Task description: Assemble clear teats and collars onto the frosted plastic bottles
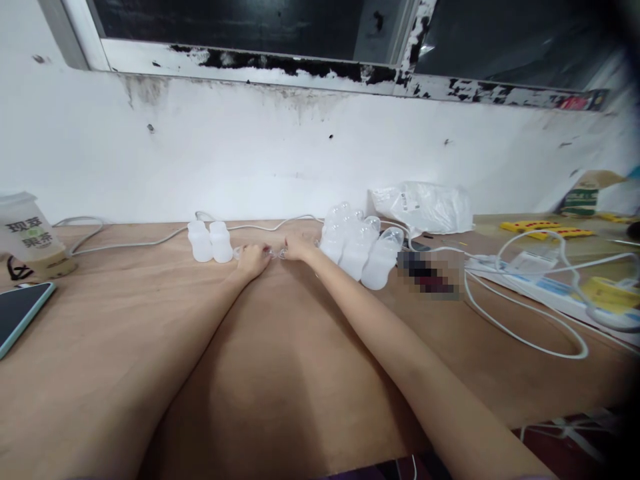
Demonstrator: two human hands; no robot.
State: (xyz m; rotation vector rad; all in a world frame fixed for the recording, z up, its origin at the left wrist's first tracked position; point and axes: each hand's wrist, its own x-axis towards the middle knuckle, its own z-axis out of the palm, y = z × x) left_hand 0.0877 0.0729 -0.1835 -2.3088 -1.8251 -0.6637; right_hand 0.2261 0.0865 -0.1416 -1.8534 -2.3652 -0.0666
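both hands were found at the centre of the frame, low over the table. the left hand was curled, its fingers drawn in narrow at small clear pieces; the right hand was brought in from the other side, its fingertips likewise narrow at the same spot. whether either grip was closed firmly could not be told, as the pieces were small, see-through and partly hidden by the fingers.

two white bottles were noted just beside the left hand, left of centre, upright and with no dome seen on top. a cluster of domed bottles was recorded right of centre, near the right hand, with clear domes seen on top. a cable was run along the wall behind, and a crumpled bag was seen beyond the cluster.

the step in hand was judged to be close two-handed work on the clear pieces. the next move was judged to call for light, steady fingertips, with the pieces kept lined up and both wrists held off the bottles on either side.
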